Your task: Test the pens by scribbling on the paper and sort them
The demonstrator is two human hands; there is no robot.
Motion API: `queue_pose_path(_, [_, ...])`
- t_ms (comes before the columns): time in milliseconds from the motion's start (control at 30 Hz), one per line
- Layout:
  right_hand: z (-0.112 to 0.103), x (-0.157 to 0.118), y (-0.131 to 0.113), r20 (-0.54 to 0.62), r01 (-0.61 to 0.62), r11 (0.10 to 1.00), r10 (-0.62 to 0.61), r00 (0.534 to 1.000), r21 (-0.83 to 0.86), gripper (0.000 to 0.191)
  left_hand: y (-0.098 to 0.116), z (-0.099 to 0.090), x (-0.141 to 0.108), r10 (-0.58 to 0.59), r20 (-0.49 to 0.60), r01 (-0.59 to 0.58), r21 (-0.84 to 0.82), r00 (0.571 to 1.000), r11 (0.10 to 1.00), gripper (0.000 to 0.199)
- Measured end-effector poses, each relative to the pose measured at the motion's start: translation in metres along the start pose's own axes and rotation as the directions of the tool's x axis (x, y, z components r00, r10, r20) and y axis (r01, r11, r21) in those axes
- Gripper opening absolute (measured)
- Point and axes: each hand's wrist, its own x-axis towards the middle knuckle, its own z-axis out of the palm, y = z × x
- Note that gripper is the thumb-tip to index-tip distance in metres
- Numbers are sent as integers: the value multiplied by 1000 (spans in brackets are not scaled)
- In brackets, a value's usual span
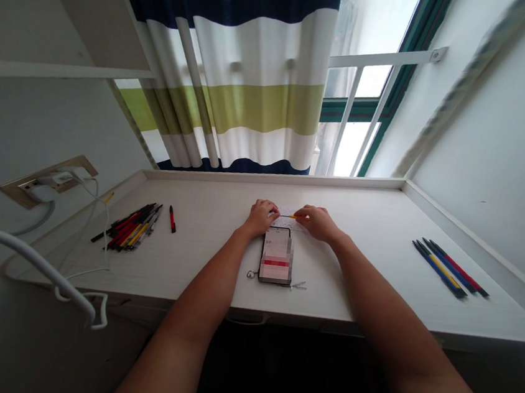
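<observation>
Yellow pen (294,217): grasped in right hand (318,222), one end hidden.
Left hand (260,217): on paper slip (284,220), grip unclear.
Phone (277,255): screen blurred, at 6 o'clock from hands.

My left hand (260,217) has the left edge of a small white paper slip (287,220), which lies flat near the middle of the desk (370,245). My right hand (318,222) pinches a thin yellow pen (294,217), held nearly level and pointing left across the slip, its far end over the paper. Both hands sit close together.
</observation>
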Motion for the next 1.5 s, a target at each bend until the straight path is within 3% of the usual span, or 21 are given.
queue_pose_path(167, [8,1,-1,-29,7,997,-4,1000,77,21,4,0,1,29,-55,-29,-5,998,1000,21])
queue_pose_path(300, [11,3,4,-65,-19,993,27,998,113,21,-5,-10,0,-64,-172,71,33,983,997,31])
queue_pose_path(400, [13,3,8,-80,-43,992,53,995,122,20,-15,-15,-2,-143,-91,153,114,986,982,27])
queue_pose_path(500, [13,3,10,-91,-64,992,74,993,112,19,-18,-16,-3,-158,-27,160,154,987,975,23])
queue_pose_path(733, [5,1,15,-98,-97,995,99,990,22,22,-10,-17,-2,-103,-90,110,83,991,990,18])
queue_pose_path(933, [5,1,17,-104,-113,994,113,988,4,23,-7,-18,-3,-52,-83,56,57,995,997,17])
queue_pose_path(1500, [6,2,15,-111,-82,996,84,990,24,23,-6,-17,-3,-44,-85,50,69,995,996,19])
